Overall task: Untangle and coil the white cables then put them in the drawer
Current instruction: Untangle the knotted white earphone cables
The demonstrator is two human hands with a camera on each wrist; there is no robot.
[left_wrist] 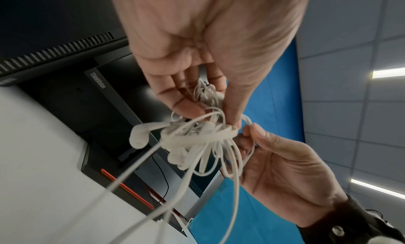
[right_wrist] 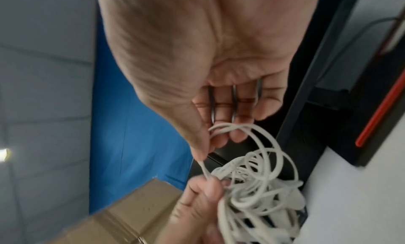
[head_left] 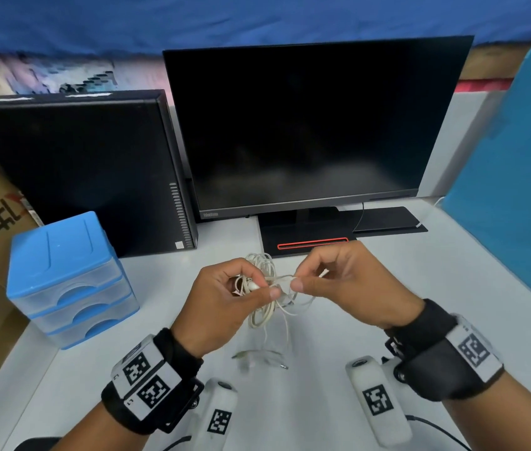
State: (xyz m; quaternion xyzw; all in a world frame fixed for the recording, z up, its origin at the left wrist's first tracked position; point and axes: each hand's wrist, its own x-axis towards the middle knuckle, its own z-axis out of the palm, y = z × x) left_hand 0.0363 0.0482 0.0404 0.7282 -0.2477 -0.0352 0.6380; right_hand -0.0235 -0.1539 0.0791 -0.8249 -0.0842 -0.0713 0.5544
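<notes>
Left hand [head_left: 225,297] clamps the cable tangle [head_left: 269,292] to steady it | right hand [head_left: 345,281] pinches one strand to work it free | drawers [head_left: 72,288] closed.

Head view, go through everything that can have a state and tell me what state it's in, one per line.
white cables: tangled, held above the desk, ends trailing down
left hand: grips the bundle
right hand: pinches one strand
drawer unit: all three drawers closed
monitor: screen dark
computer tower: upright beside the monitor
</notes>
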